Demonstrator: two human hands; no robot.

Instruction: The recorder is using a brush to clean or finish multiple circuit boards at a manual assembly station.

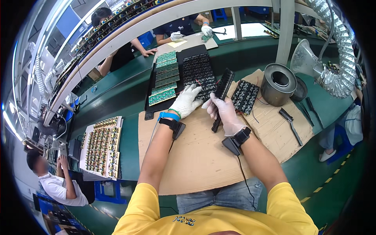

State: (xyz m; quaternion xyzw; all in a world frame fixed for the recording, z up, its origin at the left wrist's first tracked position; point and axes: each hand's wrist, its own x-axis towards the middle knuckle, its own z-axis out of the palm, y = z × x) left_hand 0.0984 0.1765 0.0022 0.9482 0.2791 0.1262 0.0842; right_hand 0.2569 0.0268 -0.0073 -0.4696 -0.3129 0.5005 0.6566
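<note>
My right hand [224,111], in a thin translucent glove, is closed around the handle of a black brush [224,83]. The brush stands tilted, its bristled head pointing away from me. My left hand [187,102] wears a white knit glove and a blue wrist strap [169,115]. Its fingers reach forward, outstretched, and touch the near end of a row of black circuit boards [197,68]. To their left, several green circuit boards [167,73] lie in a column on a black tray [150,96]. Another black board panel [245,96] lies right of the brush.
Cardboard [188,156] covers the bench before me. On the right stand a metal can [270,92], a second brush [290,124] and thin black tools [313,111]. A silver duct [338,51] hangs there. Populated boards [101,147] sit at left. Co-workers sit across the bench and at left.
</note>
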